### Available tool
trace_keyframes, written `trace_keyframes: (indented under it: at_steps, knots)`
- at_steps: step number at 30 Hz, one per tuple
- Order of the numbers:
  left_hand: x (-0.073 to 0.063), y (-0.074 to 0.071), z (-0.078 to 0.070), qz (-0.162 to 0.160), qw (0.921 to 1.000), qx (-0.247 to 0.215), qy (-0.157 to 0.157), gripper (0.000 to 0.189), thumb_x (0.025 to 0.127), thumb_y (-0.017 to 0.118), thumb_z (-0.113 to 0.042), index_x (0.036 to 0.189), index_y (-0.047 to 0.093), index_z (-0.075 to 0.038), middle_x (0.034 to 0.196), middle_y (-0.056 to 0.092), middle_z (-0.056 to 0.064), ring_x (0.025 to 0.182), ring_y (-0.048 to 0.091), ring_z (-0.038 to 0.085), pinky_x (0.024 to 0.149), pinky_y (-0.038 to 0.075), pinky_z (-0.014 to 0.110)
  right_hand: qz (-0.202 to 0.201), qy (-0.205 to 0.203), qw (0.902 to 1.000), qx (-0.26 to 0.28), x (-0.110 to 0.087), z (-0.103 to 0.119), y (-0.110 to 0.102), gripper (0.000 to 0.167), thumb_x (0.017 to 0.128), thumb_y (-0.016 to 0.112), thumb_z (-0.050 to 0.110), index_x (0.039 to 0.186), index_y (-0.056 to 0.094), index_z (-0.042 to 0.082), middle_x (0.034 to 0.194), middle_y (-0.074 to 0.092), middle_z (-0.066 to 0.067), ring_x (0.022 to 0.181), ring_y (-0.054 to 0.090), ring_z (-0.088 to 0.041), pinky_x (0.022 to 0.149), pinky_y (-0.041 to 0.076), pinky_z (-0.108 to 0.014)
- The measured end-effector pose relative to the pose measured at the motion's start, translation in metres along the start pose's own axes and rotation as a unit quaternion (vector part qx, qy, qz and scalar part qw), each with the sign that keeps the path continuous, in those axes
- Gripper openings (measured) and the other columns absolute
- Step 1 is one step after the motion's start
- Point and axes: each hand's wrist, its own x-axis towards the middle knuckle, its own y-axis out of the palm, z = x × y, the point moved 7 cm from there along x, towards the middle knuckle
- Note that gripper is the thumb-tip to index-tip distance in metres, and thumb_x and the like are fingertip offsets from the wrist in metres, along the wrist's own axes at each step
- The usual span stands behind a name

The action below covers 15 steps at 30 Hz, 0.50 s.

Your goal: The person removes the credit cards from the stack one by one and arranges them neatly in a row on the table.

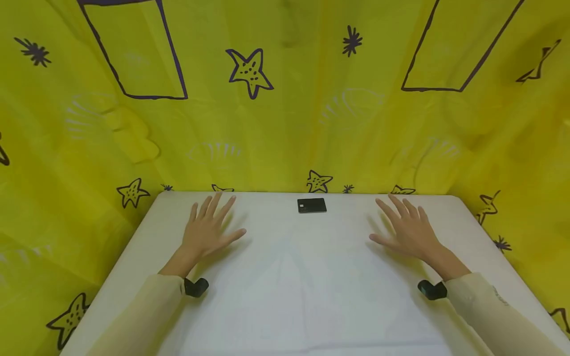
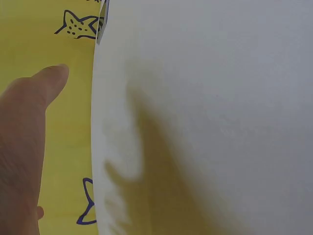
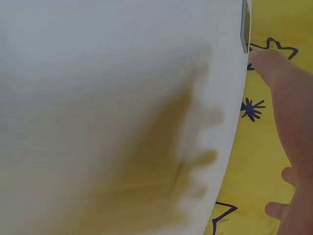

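Note:
A small, flat black rectangle (image 1: 313,205), card-like with a pale square near its left end, lies by the table's far edge in the head view. To its left, my left hand (image 1: 207,232) hovers over the table, fingers spread and holding nothing. On the other side my right hand (image 1: 411,235) is held much the same way, its fingers spread and nothing in them. Part of the rectangle shows edge-on at the top of the left wrist view (image 2: 102,24) and of the right wrist view (image 3: 245,27).
The white table (image 1: 285,296) has rounded far corners. A yellow curtain (image 1: 294,123) printed with starfish and shells hangs behind it and along both sides. Each wrist carries a dark device, the left one (image 1: 196,287) and the right one (image 1: 432,289). Shadows of both hands fall on the tabletop.

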Motion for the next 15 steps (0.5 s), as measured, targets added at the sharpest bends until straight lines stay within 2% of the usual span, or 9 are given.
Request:
trace_keyframes:
  at_steps: [8,12,15]
  knots:
    - [0.024,0.006,-0.014,0.021,0.9994,-0.017,0.02,0.093,0.091,0.051,-0.075,0.166,0.02,-0.028,0.169,0.016,0.016,0.153,0.017,0.042,0.12,0.009,0.064,-0.022,-0.057,0.998,0.02,0.023,0.003,-0.002,0.087,0.086,0.079,0.048,0.155,0.041,0.011,0.152,0.039,-0.03,0.127,0.043,-0.06,0.098,0.033,-0.076]
    - [0.038,0.011,-0.025,0.026,0.9986,-0.02,0.042,0.092,0.092,0.051,-0.074,0.166,0.019,-0.029,0.168,0.02,0.016,0.151,0.021,0.043,0.119,0.015,0.062,0.006,-0.054,0.9978,0.037,0.037,0.006,-0.001,0.083,0.089,0.077,0.047,0.154,0.042,0.01,0.154,0.038,-0.029,0.128,0.043,-0.059,0.097,0.034,-0.076]
    - [0.045,0.015,-0.033,0.041,0.9974,-0.022,0.055,0.092,0.093,0.051,-0.073,0.166,0.016,-0.03,0.168,0.021,0.015,0.149,0.026,0.043,0.118,0.018,0.061,0.029,-0.052,0.9971,0.046,0.049,0.013,0.003,0.082,0.09,0.076,0.048,0.154,0.042,0.009,0.154,0.039,-0.027,0.128,0.044,-0.059,0.098,0.034,-0.077]
